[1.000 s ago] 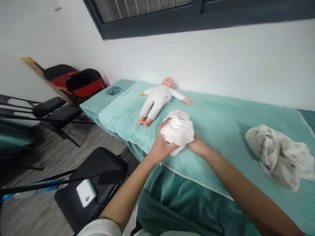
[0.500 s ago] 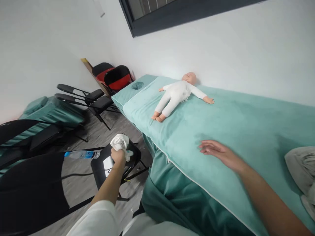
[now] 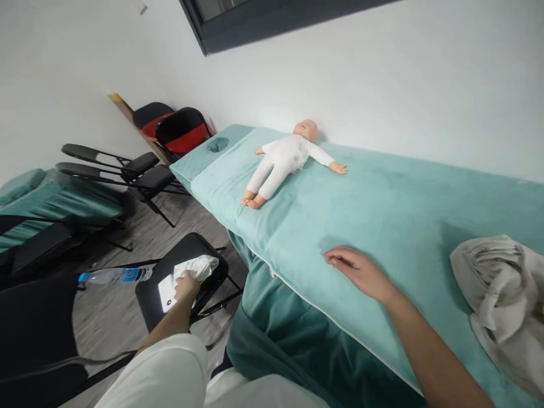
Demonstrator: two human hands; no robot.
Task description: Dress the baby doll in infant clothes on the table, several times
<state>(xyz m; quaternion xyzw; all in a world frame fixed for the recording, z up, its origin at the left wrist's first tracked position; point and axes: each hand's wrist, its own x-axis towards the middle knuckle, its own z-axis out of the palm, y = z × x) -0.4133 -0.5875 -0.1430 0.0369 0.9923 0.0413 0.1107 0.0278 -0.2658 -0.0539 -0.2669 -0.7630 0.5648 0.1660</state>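
Item: cloth (image 3: 200, 264), near left, gripped in my left hand (image 3: 186, 285) and resting on the chair (image 3: 187, 247) seat; right hand (image 3: 359, 272) flat and empty on the bed (image 3: 382, 198); setting down in hand, release needs only loosened fingers.

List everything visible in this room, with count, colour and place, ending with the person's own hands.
baby doll: 1, white suit, on its back on the bed
massage bed: 1, teal cover, along the wall
crumpled cloth: 1, off-white, bed's right end
black chair: 1, black, beside the bed
white cloth bundle: 1, white, on that chair's seat
phone: 1, white, same seat
water bottle: 1, clear with blue cap, left of that chair
folding chairs: 2, black, left of the bed
red-and-black chairs: 2, in the corner
window frame: 1, dark, high on the wall
left hand: 1, grips the bundle
right hand: 1, open, flat on the bed
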